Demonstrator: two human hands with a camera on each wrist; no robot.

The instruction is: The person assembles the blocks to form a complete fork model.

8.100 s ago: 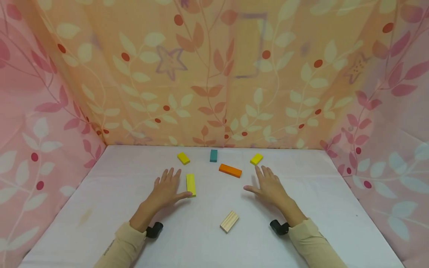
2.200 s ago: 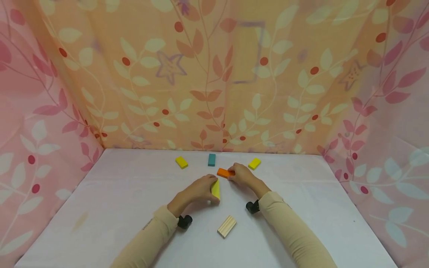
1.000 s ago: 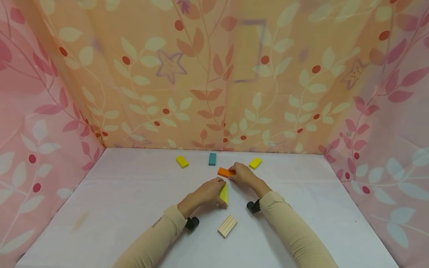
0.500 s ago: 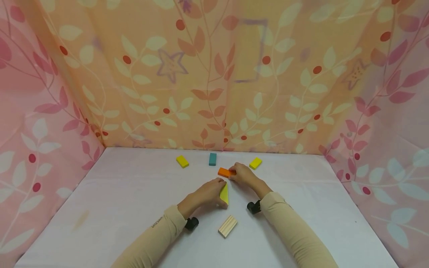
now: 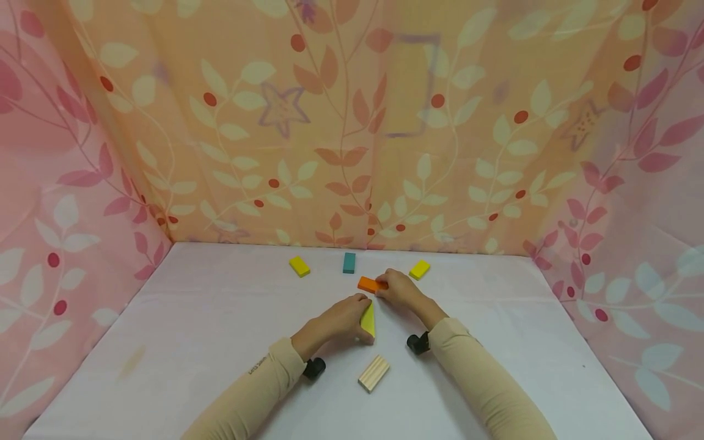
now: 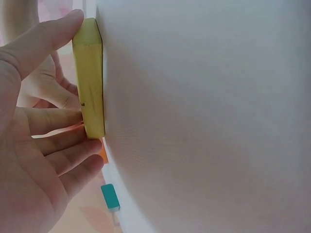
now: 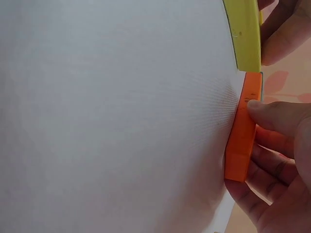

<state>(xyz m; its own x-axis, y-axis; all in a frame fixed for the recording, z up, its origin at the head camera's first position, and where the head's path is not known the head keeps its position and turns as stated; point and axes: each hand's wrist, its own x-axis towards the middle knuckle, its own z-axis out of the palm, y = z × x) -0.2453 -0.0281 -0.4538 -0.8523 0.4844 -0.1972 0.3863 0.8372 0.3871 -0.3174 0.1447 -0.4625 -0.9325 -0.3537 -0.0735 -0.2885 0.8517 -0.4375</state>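
Note:
In the head view my left hand [image 5: 340, 319] grips a long yellow wooden block [image 5: 368, 321] near the middle of the white table. The left wrist view shows the thumb at one end of that yellow block [image 6: 90, 82] and the fingertips at the other. Just behind it, my right hand [image 5: 401, 288] pinches an orange wooden block [image 5: 367, 284], covering its right part. In the right wrist view the thumb presses the face of the orange block [image 7: 240, 138], with fingers behind it and at its lower end. The yellow block's end lies close to the orange one.
Along the back lie a short yellow block [image 5: 299, 266], a teal block [image 5: 349, 263] and another short yellow block [image 5: 420, 269]. A ridged plain-wood block [image 5: 374, 373] lies nearer the front. Floral cloth [image 5: 352, 122] walls the back and both sides of the table.
From lying flat and spread, my hands have taken hold of the long yellow and orange blocks. The left carried the yellow block right, towards the orange one. Over the last half second both stay nearly still.

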